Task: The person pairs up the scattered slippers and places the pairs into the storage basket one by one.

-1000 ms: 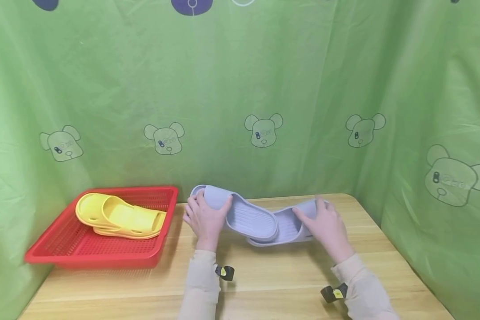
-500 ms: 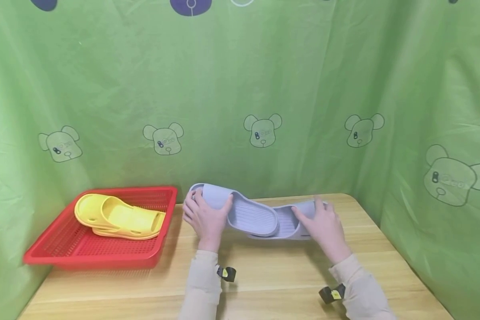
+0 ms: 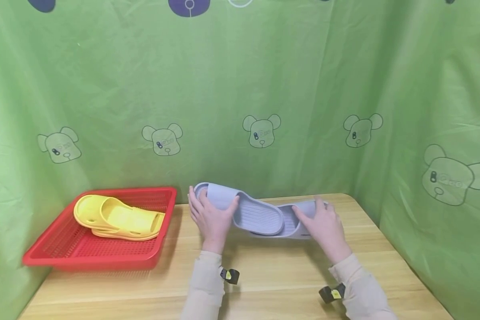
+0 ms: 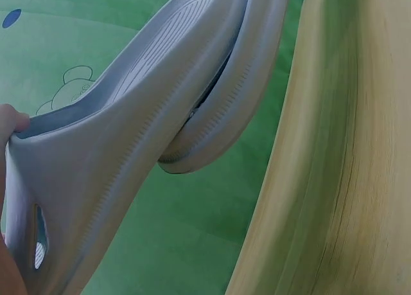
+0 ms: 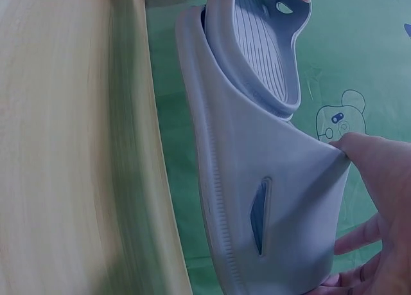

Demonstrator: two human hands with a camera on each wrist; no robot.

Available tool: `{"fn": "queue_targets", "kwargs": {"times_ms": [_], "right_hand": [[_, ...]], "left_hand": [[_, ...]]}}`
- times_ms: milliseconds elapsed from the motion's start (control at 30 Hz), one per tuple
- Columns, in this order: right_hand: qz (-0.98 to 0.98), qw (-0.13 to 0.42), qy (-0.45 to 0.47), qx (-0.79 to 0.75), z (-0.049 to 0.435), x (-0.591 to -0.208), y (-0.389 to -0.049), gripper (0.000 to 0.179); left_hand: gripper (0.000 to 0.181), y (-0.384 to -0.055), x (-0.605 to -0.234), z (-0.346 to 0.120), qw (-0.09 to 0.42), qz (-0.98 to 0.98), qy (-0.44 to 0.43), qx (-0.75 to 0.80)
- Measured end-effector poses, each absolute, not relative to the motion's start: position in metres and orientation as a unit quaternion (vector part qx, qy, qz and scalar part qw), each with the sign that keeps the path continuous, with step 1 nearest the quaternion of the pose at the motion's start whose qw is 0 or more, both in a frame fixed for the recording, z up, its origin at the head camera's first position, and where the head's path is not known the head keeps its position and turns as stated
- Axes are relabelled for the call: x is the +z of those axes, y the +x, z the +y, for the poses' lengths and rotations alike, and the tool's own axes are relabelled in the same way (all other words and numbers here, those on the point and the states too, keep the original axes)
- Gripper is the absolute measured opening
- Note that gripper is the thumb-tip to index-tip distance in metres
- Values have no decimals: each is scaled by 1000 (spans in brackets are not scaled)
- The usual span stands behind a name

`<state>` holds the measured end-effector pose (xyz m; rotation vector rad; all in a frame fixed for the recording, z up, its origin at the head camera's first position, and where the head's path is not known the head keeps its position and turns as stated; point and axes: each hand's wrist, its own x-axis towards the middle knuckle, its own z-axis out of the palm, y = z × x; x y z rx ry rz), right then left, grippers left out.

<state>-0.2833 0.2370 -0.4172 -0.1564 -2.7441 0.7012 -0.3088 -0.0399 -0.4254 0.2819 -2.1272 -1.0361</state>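
Observation:
My left hand (image 3: 213,218) grips the strap of a light blue-grey slipper (image 3: 260,216), thumb at the strap's near edge and fingers round the toe end. My right hand (image 3: 324,226) holds the strap of a matching slipper (image 3: 288,218), its thumb hooked at the opening. The left slipper's heel lies over the heel part of the right one, toes pointing opposite ways. Both look raised off the wooden table. In the left wrist view the left slipper (image 4: 109,153) rests against the other's sole edge; the right wrist view has the right slipper (image 5: 257,179) with a slot in its strap.
A red perforated basket (image 3: 104,258) stands at the left of the table (image 3: 272,284). Inside it lie yellow clogs (image 3: 132,218), one stacked on another. A green curtain (image 3: 216,89) with bear heads hangs behind the table and at both sides.
My left hand and its slipper have shifted slightly right, so the heel overlaps further onto the other slipper. The right slipper's heel end has risen a little; my right hand has barely moved.

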Motion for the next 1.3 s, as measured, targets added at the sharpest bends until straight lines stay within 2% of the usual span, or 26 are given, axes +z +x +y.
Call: {"fn": "queue_targets", "kwargs": {"times_ms": [400, 800, 1067, 1300], "right_hand": [[-956, 149, -58, 245, 238, -419, -284, 103], [-956, 139, -69, 249, 238, -415, -283, 103], [-957, 134, -66, 250, 237, -415, -282, 103], [-954, 156, -64, 248, 239, -417, -283, 102]], "left_hand": [[102, -309, -427, -38, 363, -840, 108, -389], [102, -308, -428, -32, 381, -833, 118, -384], [105, -306, -429, -23, 365, -839, 116, -386], [107, -305, -429, -20, 370, -841, 114, -379]]}}
